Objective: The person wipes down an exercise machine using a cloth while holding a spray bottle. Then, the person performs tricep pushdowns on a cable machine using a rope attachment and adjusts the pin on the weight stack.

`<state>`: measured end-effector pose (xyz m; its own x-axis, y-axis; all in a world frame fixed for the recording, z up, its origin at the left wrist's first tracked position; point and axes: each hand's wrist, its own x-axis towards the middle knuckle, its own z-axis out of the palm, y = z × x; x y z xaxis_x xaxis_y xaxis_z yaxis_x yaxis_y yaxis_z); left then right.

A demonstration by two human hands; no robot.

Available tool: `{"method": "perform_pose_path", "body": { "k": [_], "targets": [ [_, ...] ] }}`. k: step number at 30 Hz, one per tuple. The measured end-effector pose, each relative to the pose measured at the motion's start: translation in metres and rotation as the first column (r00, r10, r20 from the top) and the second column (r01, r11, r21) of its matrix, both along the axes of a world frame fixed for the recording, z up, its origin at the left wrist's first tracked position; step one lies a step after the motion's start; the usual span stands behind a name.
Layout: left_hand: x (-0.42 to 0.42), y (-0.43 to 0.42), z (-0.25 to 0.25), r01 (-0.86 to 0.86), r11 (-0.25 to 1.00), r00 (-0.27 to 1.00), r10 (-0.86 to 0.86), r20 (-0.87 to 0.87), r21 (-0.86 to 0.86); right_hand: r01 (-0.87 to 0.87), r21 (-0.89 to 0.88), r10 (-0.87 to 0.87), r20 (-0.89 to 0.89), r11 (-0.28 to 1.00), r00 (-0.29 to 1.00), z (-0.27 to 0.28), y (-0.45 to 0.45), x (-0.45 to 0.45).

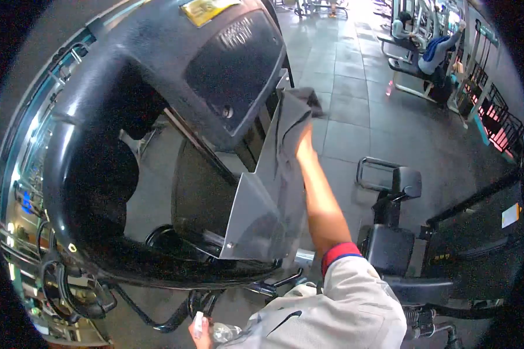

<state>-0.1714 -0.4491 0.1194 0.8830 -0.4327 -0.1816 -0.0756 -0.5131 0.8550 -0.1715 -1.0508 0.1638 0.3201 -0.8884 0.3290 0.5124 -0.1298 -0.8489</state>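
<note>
My right hand (304, 144) is pressed against a dark grey cloth (290, 119), which lies over the outer side of a grey metal panel (255, 218) on a gym machine. The cloth covers most of my fingers. Low in view, my left hand (201, 338) is wrapped round a spray bottle with a white trigger head and a clear body (226, 333), held near my waist. The machine's black curved frame (70, 168) and black housing (236, 64), with a yellow label (206, 9) on top, rise to the left of the panel.
A black padded seat (390, 247) stands to my right, beside a dark machine (471, 244) bearing a white tag. Farther off at upper right, two people (434, 55) sit on benches among weight machines. Dark floor tiles (343, 104) run between the rows.
</note>
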Motion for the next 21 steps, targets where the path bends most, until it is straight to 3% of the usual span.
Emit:
{"method": "perform_pose_path", "body": {
  "k": [1, 3, 5, 6, 7, 9, 10, 12, 13, 14, 18, 21],
  "targets": [
    [0.0, 0.004, -0.001, -0.01, 0.999, 0.999, 0.011, -0.039, 0.031, -0.089, 0.117, 0.087, 0.018, 0.989, 0.996, -0.003, -0.009, -0.002],
    [0.004, 0.009, -0.001, -0.026, 0.996, 0.993, 0.036, -0.117, 0.086, 0.09, -0.348, -0.22, -0.356, 0.933, 0.908, -0.016, -0.01, -0.011],
    [0.004, 0.001, 0.012, -0.01, 0.991, 0.97, 0.042, -0.24, 0.132, 0.129, -0.538, -0.364, -0.357, 0.833, 0.86, -0.041, -0.018, -0.016],
    [0.001, -0.004, 0.02, -0.015, 0.992, 0.975, 0.042, -0.218, 0.122, 0.143, -0.629, -0.437, -0.341, 0.764, 0.833, -0.048, -0.023, -0.015],
    [-0.001, -0.012, 0.026, -0.017, 0.994, 0.98, 0.039, -0.197, 0.109, 0.032, -0.396, -0.144, -0.257, 0.918, 0.956, -0.002, -0.008, -0.017],
    [-0.004, -0.026, 0.027, -0.015, 0.997, 0.995, 0.023, -0.101, 0.082, 0.17, -0.474, -0.249, -0.108, 0.864, 0.962, -0.04, -0.065, 0.039],
    [-0.001, -0.03, 0.032, -0.025, 0.995, 0.978, 0.044, -0.203, 0.093, 0.24, -0.502, -0.291, -0.026, 0.831, 0.956, -0.049, -0.095, 0.063],
    [0.0, -0.033, 0.044, -0.054, 0.992, 0.913, 0.096, -0.397, 0.117, -0.02, -0.199, 0.024, 0.017, 0.98, 1.0, 0.006, -0.114, 0.06],
    [0.003, -0.031, 0.039, -0.069, 0.994, 0.926, 0.097, -0.366, 0.09, -0.133, -0.07, 0.139, 0.082, 0.989, 0.987, 0.024, -0.127, 0.062],
    [0.004, -0.025, 0.029, -0.082, 0.995, 0.936, 0.098, -0.338, 0.064, -0.198, -0.013, 0.197, 0.162, 0.98, 0.967, 0.009, -0.152, 0.078],
    [0.003, -0.026, 0.027, -0.024, 0.999, 0.972, 0.034, -0.231, 0.047, -0.23, 0.104, 0.205, 0.206, 0.968, 0.957, -0.008, -0.157, 0.082],
    [0.006, -0.016, 0.02, -0.038, 0.998, 0.938, 0.049, -0.344, 0.04, -0.191, 0.136, 0.162, 0.199, 0.972, 0.967, -0.012, -0.147, 0.068]
  ]
}}
